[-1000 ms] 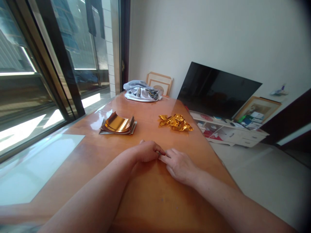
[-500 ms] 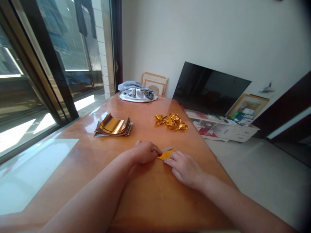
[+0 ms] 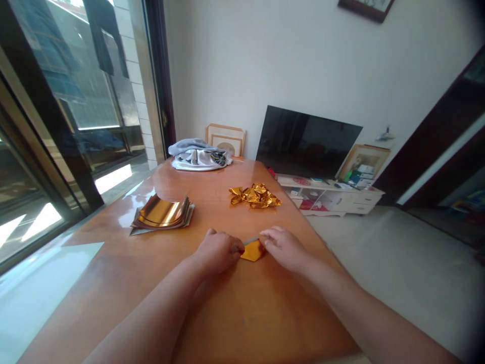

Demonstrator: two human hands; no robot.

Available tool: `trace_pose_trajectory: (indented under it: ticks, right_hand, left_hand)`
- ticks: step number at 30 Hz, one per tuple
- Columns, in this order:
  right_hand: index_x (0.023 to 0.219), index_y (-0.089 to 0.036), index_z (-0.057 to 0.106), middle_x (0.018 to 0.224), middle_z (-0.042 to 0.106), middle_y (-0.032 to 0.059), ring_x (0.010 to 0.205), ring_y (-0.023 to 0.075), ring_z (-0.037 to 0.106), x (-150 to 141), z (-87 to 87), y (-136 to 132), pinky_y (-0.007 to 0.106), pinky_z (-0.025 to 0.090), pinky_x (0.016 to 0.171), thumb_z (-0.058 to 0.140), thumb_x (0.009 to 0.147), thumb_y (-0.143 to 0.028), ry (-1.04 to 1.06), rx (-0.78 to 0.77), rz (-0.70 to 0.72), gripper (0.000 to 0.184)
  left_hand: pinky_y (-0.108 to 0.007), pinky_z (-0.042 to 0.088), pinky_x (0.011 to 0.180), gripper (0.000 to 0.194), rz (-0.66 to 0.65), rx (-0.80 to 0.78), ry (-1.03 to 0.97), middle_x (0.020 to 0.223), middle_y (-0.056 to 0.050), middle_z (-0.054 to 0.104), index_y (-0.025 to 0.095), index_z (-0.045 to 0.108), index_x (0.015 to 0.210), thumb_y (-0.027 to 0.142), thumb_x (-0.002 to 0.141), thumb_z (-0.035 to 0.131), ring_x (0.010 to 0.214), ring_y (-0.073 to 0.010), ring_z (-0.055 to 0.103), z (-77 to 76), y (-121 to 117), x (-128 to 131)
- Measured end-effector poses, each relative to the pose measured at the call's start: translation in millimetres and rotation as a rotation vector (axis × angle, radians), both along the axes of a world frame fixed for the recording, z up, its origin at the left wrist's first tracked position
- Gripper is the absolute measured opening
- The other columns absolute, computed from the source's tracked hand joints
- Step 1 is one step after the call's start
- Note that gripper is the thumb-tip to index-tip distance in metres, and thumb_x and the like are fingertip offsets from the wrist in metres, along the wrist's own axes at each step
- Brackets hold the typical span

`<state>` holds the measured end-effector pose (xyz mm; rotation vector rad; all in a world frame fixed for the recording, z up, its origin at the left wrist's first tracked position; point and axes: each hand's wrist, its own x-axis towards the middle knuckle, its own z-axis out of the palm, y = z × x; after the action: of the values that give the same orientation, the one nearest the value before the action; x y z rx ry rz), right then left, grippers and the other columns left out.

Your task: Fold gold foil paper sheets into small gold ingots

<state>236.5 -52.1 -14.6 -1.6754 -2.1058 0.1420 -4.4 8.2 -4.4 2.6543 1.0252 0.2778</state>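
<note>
A small folded piece of gold foil paper (image 3: 251,251) lies on the orange wooden table (image 3: 235,313) between my two hands. My left hand (image 3: 216,249) is curled, its fingertips pinching the paper's left edge. My right hand (image 3: 284,246) pinches the right side, fingers pressed together on the top edge. Farther back on the left a stack of curled gold foil sheets (image 3: 162,214) rests on the table. A heap of crumpled gold foil pieces (image 3: 254,195) lies behind my right hand.
A grey bundle of cloth (image 3: 197,154) sits at the table's far end, in front of picture frames. A dark TV (image 3: 306,142) leans on a low white cabinet (image 3: 333,197) at the right. Sliding glass doors (image 3: 56,126) run along the left.
The folded gold paper has come into view between my hands, which have spread slightly apart on it. The camera has tilted up and everything sits lower in the picture.
</note>
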Motion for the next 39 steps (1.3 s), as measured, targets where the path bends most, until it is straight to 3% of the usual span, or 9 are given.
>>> trace_pose_trajectory:
  ticks: [4, 10, 15, 21, 27, 32, 39]
  right_hand:
    - [0.120, -0.021, 0.068, 0.112, 0.066, 0.0077, 0.106, 0.0205, 0.060, -9.8, 2.1, 17.0, 0.029, 0.044, 0.090, 0.057, 0.090, -0.022, -0.096, -0.051, 0.032, 0.032]
    - [0.090, -0.021, 0.071, 0.097, 0.064, 0.0028, 0.091, 0.0171, 0.059, -19.1, 0.2, 32.0, 0.025, 0.042, 0.077, 0.066, 0.080, -0.021, -0.034, -0.167, -0.029, 0.011]
    - [0.080, -0.019, 0.067, 0.088, 0.064, 0.0009, 0.083, 0.0152, 0.058, -15.0, -0.8, 38.3, 0.023, 0.039, 0.069, 0.066, 0.076, -0.017, 0.070, -0.181, -0.031, 0.005]
    - [0.080, -0.019, 0.061, 0.074, 0.066, -0.0020, 0.068, 0.0128, 0.058, -14.8, -0.4, 34.8, 0.021, 0.039, 0.057, 0.063, 0.080, -0.023, 0.272, -0.266, -0.060, 0.004]
    - [0.082, -0.021, 0.052, 0.072, 0.068, -0.0004, 0.061, 0.0134, 0.063, -23.6, -6.0, 26.9, 0.020, 0.045, 0.051, 0.057, 0.086, -0.028, 0.485, -0.342, -0.174, 0.009]
    - [0.085, -0.022, 0.048, 0.064, 0.065, -0.0018, 0.055, 0.0143, 0.064, -30.9, -12.3, 21.7, 0.020, 0.047, 0.047, 0.059, 0.086, -0.029, 0.630, -0.398, -0.231, 0.013]
    - [0.084, -0.022, 0.050, 0.064, 0.062, -0.0035, 0.055, 0.0142, 0.063, -31.0, -7.9, 16.6, 0.021, 0.044, 0.048, 0.061, 0.082, -0.021, 0.695, -0.397, -0.263, 0.011]
  left_hand:
    - [-0.038, 0.034, 0.086, 0.026, -0.024, 0.058, 0.032, 0.101, 0.001, 0.079, 0.035, 0.075, 0.098, 0.028, 0.087, 0.052, 0.093, -0.0223, 0.067, 3.4, -2.5, 1.1]
    - [-0.039, 0.034, 0.082, 0.026, -0.049, 0.118, 0.085, 0.099, -0.002, 0.078, 0.033, 0.075, 0.098, 0.030, 0.089, 0.051, 0.093, -0.0238, 0.065, 5.9, -4.4, 2.3]
    - [-0.039, 0.032, 0.081, 0.028, -0.050, 0.129, 0.070, 0.097, -0.002, 0.076, 0.035, 0.075, 0.098, 0.027, 0.088, 0.050, 0.090, -0.0239, 0.063, 5.0, -4.3, 2.9]
    - [-0.038, 0.032, 0.079, 0.025, -0.019, 0.167, 0.017, 0.089, -0.005, 0.069, 0.032, 0.075, 0.095, 0.030, 0.091, 0.050, 0.089, -0.0238, 0.058, 8.8, -6.9, 5.2]
    - [-0.037, 0.036, 0.080, 0.024, -0.030, 0.187, -0.042, 0.096, -0.007, 0.064, 0.029, 0.072, 0.097, 0.022, 0.087, 0.051, 0.095, -0.0251, 0.056, 6.5, -8.9, 8.7]
    - [-0.034, 0.040, 0.086, 0.023, -0.106, 0.101, -0.124, 0.100, -0.004, 0.063, 0.028, 0.071, 0.091, 0.014, 0.079, 0.056, 0.097, -0.0224, 0.057, 0.3, -11.5, 13.1]
    - [-0.029, 0.044, 0.076, 0.022, -0.098, 0.016, -0.222, 0.100, -0.003, 0.061, 0.024, 0.065, 0.093, 0.013, 0.077, 0.055, 0.089, -0.0195, 0.059, -4.6, -11.3, 15.9]
